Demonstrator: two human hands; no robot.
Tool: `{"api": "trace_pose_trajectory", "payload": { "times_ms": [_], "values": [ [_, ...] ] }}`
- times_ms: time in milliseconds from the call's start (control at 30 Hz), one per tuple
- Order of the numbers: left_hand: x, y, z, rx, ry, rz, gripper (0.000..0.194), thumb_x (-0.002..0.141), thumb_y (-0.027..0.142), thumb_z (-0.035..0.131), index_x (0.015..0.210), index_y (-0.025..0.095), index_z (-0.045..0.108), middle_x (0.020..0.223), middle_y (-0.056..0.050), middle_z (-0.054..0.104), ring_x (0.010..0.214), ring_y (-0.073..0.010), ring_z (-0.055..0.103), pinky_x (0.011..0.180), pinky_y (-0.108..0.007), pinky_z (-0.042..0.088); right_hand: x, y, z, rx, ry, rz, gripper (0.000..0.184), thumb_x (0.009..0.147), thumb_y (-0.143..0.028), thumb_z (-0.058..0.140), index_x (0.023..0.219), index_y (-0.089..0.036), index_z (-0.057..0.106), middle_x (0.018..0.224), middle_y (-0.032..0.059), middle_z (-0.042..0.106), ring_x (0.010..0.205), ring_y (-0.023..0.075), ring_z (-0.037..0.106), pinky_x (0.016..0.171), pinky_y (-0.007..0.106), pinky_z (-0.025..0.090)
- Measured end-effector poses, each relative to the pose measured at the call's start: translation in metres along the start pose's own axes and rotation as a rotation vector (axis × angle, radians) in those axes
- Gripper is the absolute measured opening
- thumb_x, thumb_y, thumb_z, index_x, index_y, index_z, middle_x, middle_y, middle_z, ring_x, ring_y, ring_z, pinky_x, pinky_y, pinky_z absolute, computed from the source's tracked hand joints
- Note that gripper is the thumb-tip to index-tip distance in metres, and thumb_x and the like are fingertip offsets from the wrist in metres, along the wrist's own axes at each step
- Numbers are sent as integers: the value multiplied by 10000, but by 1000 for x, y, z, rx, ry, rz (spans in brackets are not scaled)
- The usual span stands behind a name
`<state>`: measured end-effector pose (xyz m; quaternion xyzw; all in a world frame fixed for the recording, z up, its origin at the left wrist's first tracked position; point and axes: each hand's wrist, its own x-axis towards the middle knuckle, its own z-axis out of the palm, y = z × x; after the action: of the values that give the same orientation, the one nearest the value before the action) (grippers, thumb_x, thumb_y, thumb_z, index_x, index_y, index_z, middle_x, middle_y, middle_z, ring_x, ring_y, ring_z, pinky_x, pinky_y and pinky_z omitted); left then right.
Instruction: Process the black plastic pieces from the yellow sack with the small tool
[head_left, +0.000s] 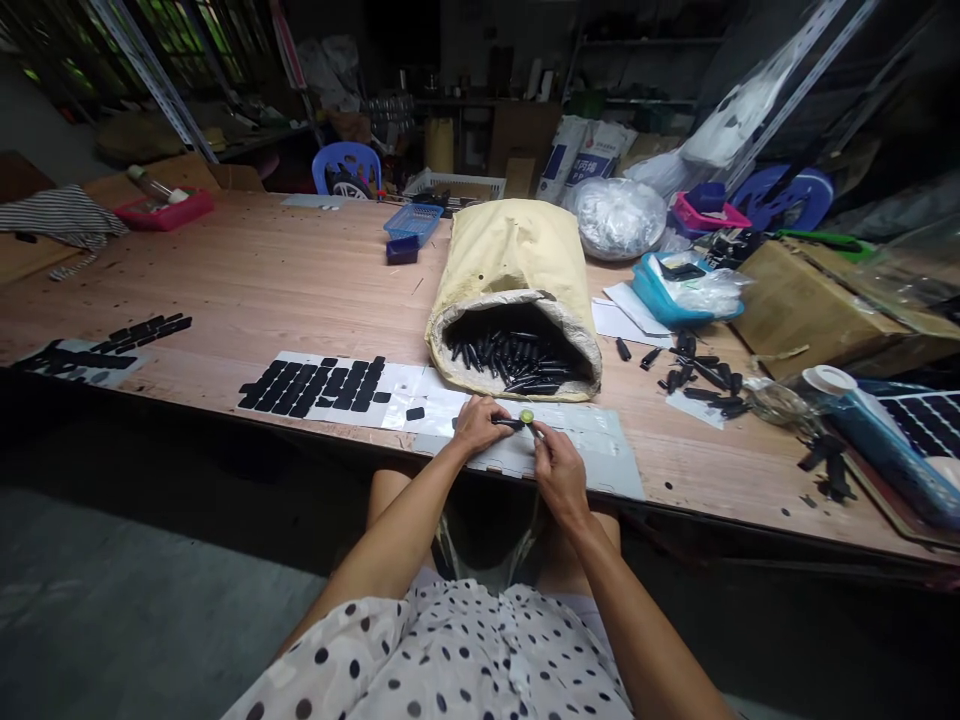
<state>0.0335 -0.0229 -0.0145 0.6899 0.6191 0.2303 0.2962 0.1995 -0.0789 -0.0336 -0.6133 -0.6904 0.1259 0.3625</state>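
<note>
Left fingers (489,409) grip one end (seemingly) of a black piece (510,423).

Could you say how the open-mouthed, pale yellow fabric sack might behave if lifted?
The sack would probably sag, since its walls look soft and creased. Tilted mouth-down, it would likely spill the loose, glossy black pieces near its opening.

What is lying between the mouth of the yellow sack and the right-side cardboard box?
White papers, a blue basin holding clear plastic, and scattered black pieces, as the head view shows.

Sack (516,245) (yellowish) holds black pieces (517,358).
</note>
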Motion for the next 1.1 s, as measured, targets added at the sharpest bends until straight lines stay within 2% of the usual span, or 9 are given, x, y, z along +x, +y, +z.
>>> {"api": "trace_pose_trajectory", "payload": {
  "times_ms": [167, 300, 400, 700, 767, 867, 967, 1033, 1100],
  "values": [
    [0, 1, 0, 24, -6, 17, 136, 736, 269, 777, 870, 281, 762, 931, -2, 670, 1021, -232, 546, 934, -361, 457, 21, 23, -14, -144, 116, 94, 405, 933, -247, 366, 1208, -216, 662, 1035, 89, 676, 959, 220, 587, 866, 340, 451],
    [-2, 2, -2, 51, -14, 29, 150, 731, 273, 783, 878, 268, 756, 937, -13, 663, 1013, -236, 545, 915, -358, 456, 44, 44, -25, -340, 89, 259, 357, 893, -206, 459, 1157, -213, 699, 968, 92, 642, 905, 226, 550, 769, 321, 395],
    [-3, 1, -1, 69, -11, 46, 143, 744, 305, 776, 881, 270, 755, 932, -19, 656, 1006, -241, 542, 900, -363, 458, 53, 53, -25, -459, 67, 332, 327, 886, -180, 501, 1133, -216, 712, 935, 95, 616, 873, 220, 523, 714, 312, 335],
    [-3, -6, -3, 96, -40, 124, 144, 762, 328, 774, 896, 273, 767, 944, -21, 644, 1003, -233, 527, 925, -368, 433, 53, 48, -12, -599, 117, 248, 324, 927, -206, 439, 1156, -176, 667, 945, 128, 597, 891, 244, 509, 656, 321, 247],
    [-18, -7, -3, 94, -53, 208, 142, 762, 328, 780, 890, 267, 767, 1015, -31, 648, 1031, -236, 530, 943, -380, 423, 54, 46, -12, -609, 103, 259, 325, 933, -209, 436, 1163, -171, 662, 951, 132, 599, 897, 247, 516, 654, 321, 246],
    [-61, -14, 6, 89, -74, 401, 174, 777, 347, 770, 928, 260, 761, 1136, -63, 635, 1074, -251, 547, 952, -395, 427, 54, 43, -13, -622, 91, 269, 320, 938, -210, 434, 1164, -168, 657, 963, 137, 605, 903, 250, 526, 654, 320, 251],
    [-106, -27, 27, 102, -171, 498, 204, 827, 355, 711, 998, 249, 745, 1041, -75, 656, 973, -227, 605, 873, -355, 477, 54, 40, -13, -633, 82, 271, 328, 948, -210, 410, 1163, -166, 653, 979, 143, 613, 910, 256, 531, 650, 324, 251],
    [-124, -36, 42, 144, -272, 424, 209, 852, 356, 673, 1018, 245, 737, 989, -64, 677, 920, -209, 642, 829, -322, 503, 54, 40, -13, -635, 81, 268, 333, 949, -208, 398, 1160, -163, 651, 980, 146, 617, 910, 259, 533, 649, 327, 252],
    [-129, -45, 54, 217, -369, 222, 213, 870, 349, 642, 1034, 248, 735, 1006, -60, 708, 944, -217, 676, 835, -314, 521, 55, 40, -12, -634, 84, 261, 327, 944, -210, 406, 1156, -158, 650, 972, 145, 614, 906, 256, 532, 654, 325, 258]
  ]
}}
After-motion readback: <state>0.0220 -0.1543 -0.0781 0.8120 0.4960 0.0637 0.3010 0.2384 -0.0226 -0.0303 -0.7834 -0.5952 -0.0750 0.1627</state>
